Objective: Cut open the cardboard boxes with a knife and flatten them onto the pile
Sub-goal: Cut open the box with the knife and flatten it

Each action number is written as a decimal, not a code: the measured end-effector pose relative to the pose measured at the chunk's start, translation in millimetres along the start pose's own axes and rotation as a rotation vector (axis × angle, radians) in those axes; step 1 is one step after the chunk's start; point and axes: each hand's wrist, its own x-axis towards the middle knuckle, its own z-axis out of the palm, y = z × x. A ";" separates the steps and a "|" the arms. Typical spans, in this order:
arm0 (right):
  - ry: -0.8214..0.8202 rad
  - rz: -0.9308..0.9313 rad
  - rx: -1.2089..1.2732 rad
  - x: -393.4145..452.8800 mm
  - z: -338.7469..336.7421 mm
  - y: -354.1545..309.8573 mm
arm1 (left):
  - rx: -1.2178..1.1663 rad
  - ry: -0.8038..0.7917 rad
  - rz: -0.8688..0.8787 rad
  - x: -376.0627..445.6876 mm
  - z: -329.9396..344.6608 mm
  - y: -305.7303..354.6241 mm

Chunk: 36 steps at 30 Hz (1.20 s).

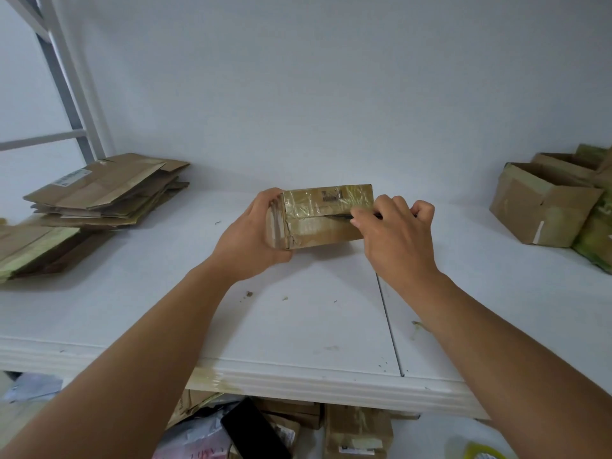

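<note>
Cutting step. My left hand (255, 233) grips box (326, 215) at table (298, 326) centre; right hand (395, 233) clamped on knife (342, 217), blade seemingly in tape seam. Next: draw blade leftward along seam, then flatten onto pile (106, 190) far left.

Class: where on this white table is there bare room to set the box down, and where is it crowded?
Bare table lies between the arms in front of the taped box. Crowded: flattened pile far left, open boxes far right.

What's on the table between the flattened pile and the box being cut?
Head view: only bare white table with one tiny dark scrap between the pile and the box.
</note>
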 end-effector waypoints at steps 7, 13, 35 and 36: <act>-0.022 0.040 -0.057 0.8 -2.1 -0.4 | 0.030 0.009 -0.030 0.9 -3.2 -2.5; -0.061 0.055 -0.068 -0.1 -0.9 -0.6 | 0.033 -0.008 -0.054 2.9 -2.9 -3.7; 0.101 -0.021 -0.073 0.4 -2.0 -9.6 | 0.613 0.205 0.226 -1.1 5.1 27.6; 0.103 -0.030 -0.067 0.3 -2.1 -12.3 | 0.669 0.209 0.241 -0.9 6.9 30.9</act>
